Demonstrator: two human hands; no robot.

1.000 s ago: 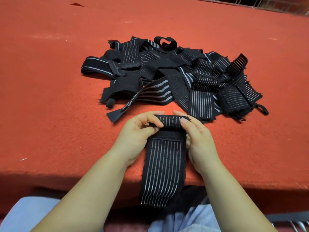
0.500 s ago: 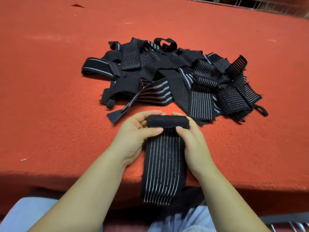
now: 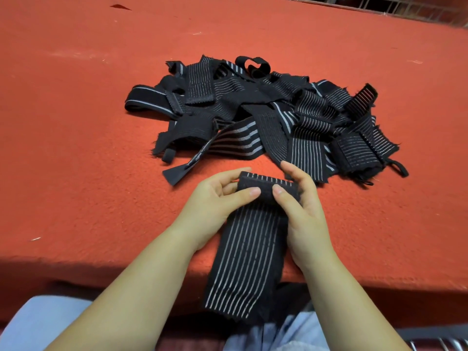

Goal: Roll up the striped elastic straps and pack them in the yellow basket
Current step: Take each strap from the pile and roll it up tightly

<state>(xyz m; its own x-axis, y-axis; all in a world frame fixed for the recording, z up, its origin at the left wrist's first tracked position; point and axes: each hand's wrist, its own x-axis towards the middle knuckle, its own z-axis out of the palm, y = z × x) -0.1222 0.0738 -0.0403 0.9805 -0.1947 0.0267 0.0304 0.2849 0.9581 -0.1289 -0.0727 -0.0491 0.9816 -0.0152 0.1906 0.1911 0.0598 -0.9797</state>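
Observation:
A black elastic strap with thin white stripes [image 3: 248, 254] lies over the near edge of the red table, its loose tail hanging toward my lap. Its far end is wound into a small roll [image 3: 266, 186]. My left hand [image 3: 215, 206] pinches the roll's left side, thumb on top and fingers behind. My right hand [image 3: 301, 211] holds the right side the same way, thumb pressed on the roll. Behind the roll sits a tangled pile of several more striped black straps [image 3: 266, 117]. No yellow basket is in view.
The red felt-covered table [image 3: 88, 148] stretches to the left and far side of the pile. Its near edge runs just under my forearms. A metal rail [image 3: 379, 6] lines the far right corner. My light blue clothing [image 3: 38, 323] shows below.
The roll has turned further toward me and grown thicker, with white stripes now showing on its top. My fingers have shifted around it and the hanging tail is slightly shorter.

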